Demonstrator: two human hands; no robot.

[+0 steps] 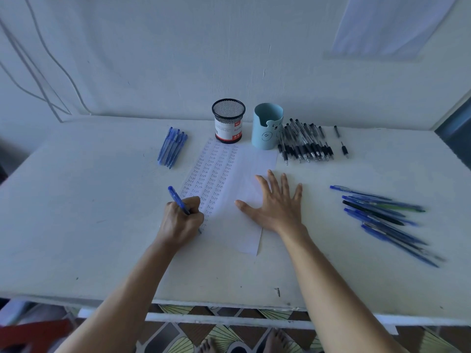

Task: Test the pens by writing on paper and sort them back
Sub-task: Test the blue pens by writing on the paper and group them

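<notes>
Fingers of our left hand (182, 220) are clamping the blue pen (175, 196), barrel pointing to 11 o'clock above the paper (244, 230), while our right hand (276, 206) is pressing it flat, fingers apart, and the blue pile (172, 147) is lying at 12 o'clock.

Black wire-mesh metal cup (228, 112), smooth matt blue plastic holder (267, 126), thin white paper (244, 179), scuffed matt tabletop (89, 200).

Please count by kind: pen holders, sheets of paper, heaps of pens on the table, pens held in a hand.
Pen holders: 2 (mesh cup, blue cup)
Sheets of paper: 1
Heaps of pens: 3 (blue heap, black heap, mixed heap)
Pens in a hand: 1 (blue pen in the left hand)
Total: 7
</notes>
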